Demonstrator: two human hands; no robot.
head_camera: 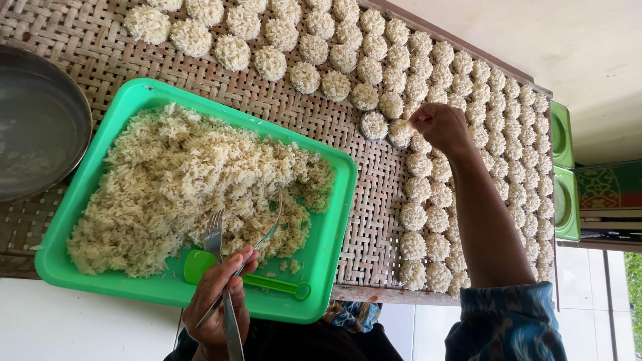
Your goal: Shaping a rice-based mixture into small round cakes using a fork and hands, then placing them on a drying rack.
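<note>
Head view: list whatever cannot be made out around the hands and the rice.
- Right hand: its fingertips curl over a rice cake, hiding the grip.
- Green scoop: partly covered by the left hand, which holds a fork and spoon.
- Metal bowl: cut off by the left edge.
- Woven mat: far rows cut off by the top edge.
- Green tray: floor hidden under rice.
</note>
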